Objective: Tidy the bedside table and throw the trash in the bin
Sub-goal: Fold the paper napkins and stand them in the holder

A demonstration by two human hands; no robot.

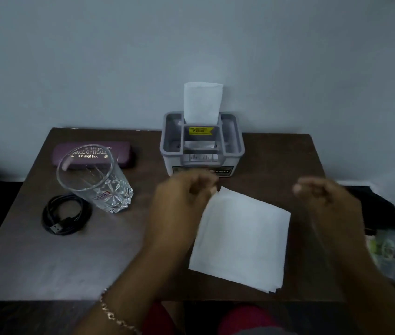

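View: head camera, looking down on a dim bedside table (34, 262) of dark brown wood, set against a pale wall.
Left hand (182, 201): over the middle of the table, fingers curled, fingertips right at the far left corner of a white tissue. Motion blur hides whether they pinch that corner, so I cannot tell.
Right hand (324, 199): raised above the right side of the table, apart from the tissue, fingers curled in with nothing visible inside them; it is blurred too.
Bracelet (111, 315): a thin gold-coloured chain on the left wrist, at the bottom of the picture.
White tissue (242, 240): lies flat and square between the two hands, right of centre, its near corner close to the table's front edge.
Tissue holder (237, 151): a grey plastic box with side compartments at the middle of the back edge, bearing a yellow sticker (201, 130).
Upright tissue (203, 102): a white sheet standing straight up out of the holder.
Spectacle case (124, 155): purple, shut, with pale lettering, lying flat near the back left corner.
Glass (95, 180): a clear cut-glass tumbler standing upright just in front of the case.
Cable (66, 215): black, coiled, with a USB plug showing, just beside the glass on its front left side.
Bin (384, 213): beside the table's right edge, lined with a black bag, with pale wrappers inside; details are too blurred to name.
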